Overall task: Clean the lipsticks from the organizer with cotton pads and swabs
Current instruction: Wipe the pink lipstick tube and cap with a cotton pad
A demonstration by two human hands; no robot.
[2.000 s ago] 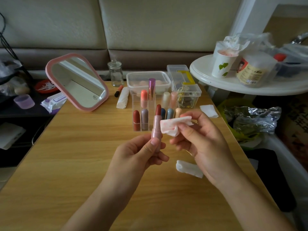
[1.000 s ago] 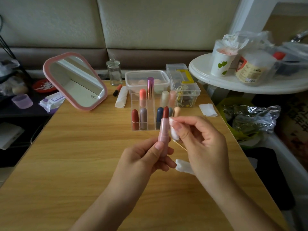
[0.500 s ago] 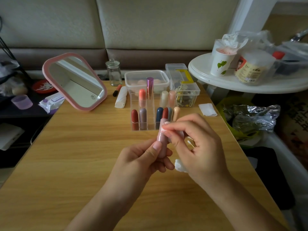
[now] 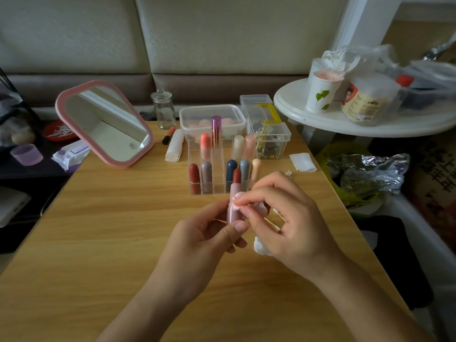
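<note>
- left hand [image 4: 204, 240] grips the pink lipstick [image 4: 232, 213] upright, organizer [image 4: 217, 187] just beyond it.
- right hand [image 4: 288, 218] pinches a cotton pad [image 4: 238, 208] against the tube.
- step: wiping the tube, i think; next asks a gentle turn.

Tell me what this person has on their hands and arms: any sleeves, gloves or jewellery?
Nothing worn shows. The left hand and right hand have no gloves, rings, watch or bracelet. Both forearms are uncovered down to the picture's edge, with no sleeve in view. The nails that show look short and unpainted.
</note>
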